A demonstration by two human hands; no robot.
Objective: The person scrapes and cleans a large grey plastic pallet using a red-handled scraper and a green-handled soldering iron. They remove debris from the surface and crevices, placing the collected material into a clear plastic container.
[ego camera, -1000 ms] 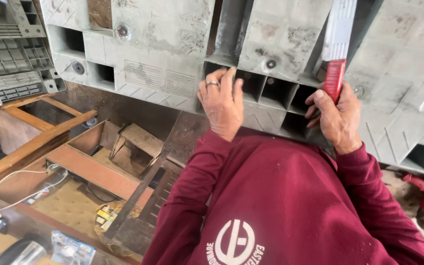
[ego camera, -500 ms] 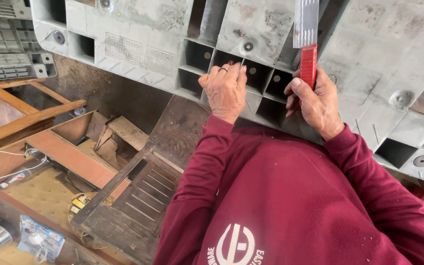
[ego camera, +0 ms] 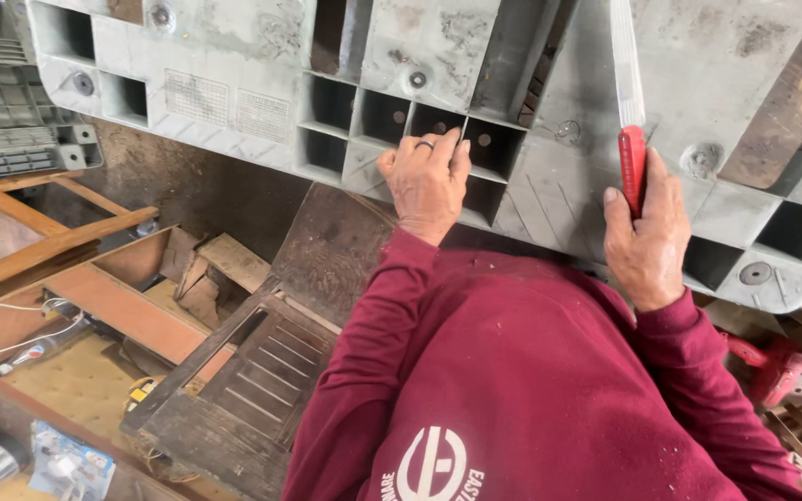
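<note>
View from the head camera, looking down over a dark red sweatshirt (ego camera: 531,390). A large grey plastic panel (ego camera: 698,83), moulded with rows of open rectangular cells and studded with round bolt heads, lay across the top of the scene, its near edge running down toward the right. The left hand (ego camera: 427,181), a ring on one finger, rested at that near edge, fingers curled over the rim of a cell and clenched on the plastic. The right hand (ego camera: 647,232) was closed around the red end of a folding rule (ego camera: 627,102), whose white length ran up across the panel's surface toward its far edge, lying flat against the grey plastic; thumb and fingers clasped the red section just inside the near edge.

Below the panel, at left, lay a dark slatted wooden frame (ego camera: 252,380), loose timber offcuts (ego camera: 225,264) and orange-brown boards (ego camera: 122,306). A white cable (ego camera: 11,343) trailed across the lower left. A red power tool (ego camera: 772,366) sat at the right, just under the panel's near right corner.
</note>
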